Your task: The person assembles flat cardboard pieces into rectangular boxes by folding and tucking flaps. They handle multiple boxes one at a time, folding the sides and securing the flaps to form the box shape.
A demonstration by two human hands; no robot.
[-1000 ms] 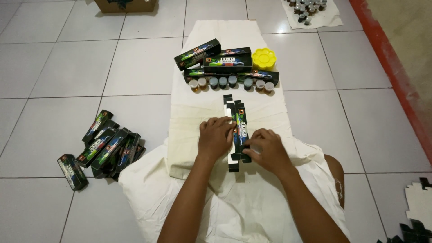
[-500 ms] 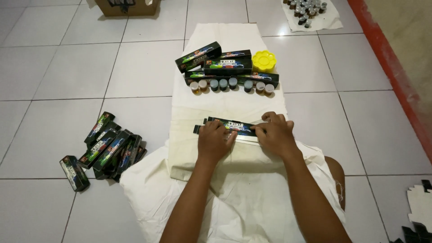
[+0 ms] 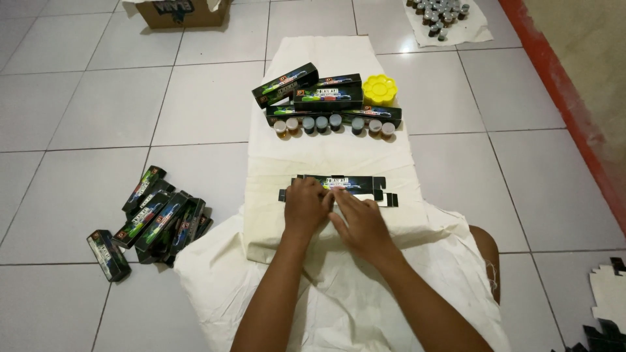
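flat carton [image 3: 352, 186]: black, blue-green print
cloth [image 3: 326, 153]: cream
palette [image 3: 379, 88]: yellow
floor [image 3: 98, 117]: pale grey tiles
wall base [image 3: 561, 98]: red

a single head-worn camera looks steeply down and forward from close above. it faces the cloth [image 3: 339, 156] on the tiled floor [image 3: 98, 117].
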